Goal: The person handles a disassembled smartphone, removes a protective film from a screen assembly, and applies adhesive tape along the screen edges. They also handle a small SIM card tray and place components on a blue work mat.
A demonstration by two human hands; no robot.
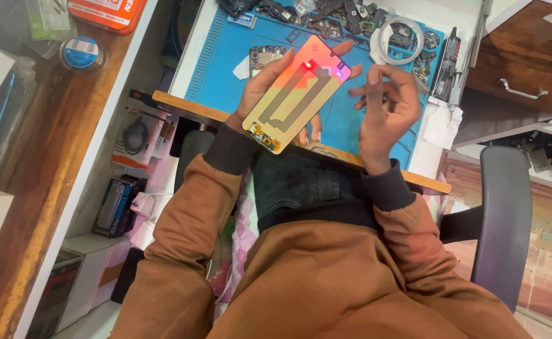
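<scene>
Head view: left hand (270, 81) grips phone screen panel (298, 91); right hand (386, 107) beside it, loosely open, empty.

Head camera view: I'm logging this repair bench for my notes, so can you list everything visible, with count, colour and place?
phone display panel: one, orange-gold back with a grey strip, held above the mat
work mat: one, blue, on the white bench
phone board: one, dark, on the mat beside the panel
loose phone parts: a heap, dark, count unclear, at the mat's far edge
tape roll: one, clear-white, far right of the mat
glue tube: one, black, right of the mat
round tin: one, blue-topped, on the wooden shelf
boxes: several, mixed colours, below the shelf
chair arm: one, black, right
left hand: holds the panel
right hand: empty, fingers spread, beside the panel
</scene>
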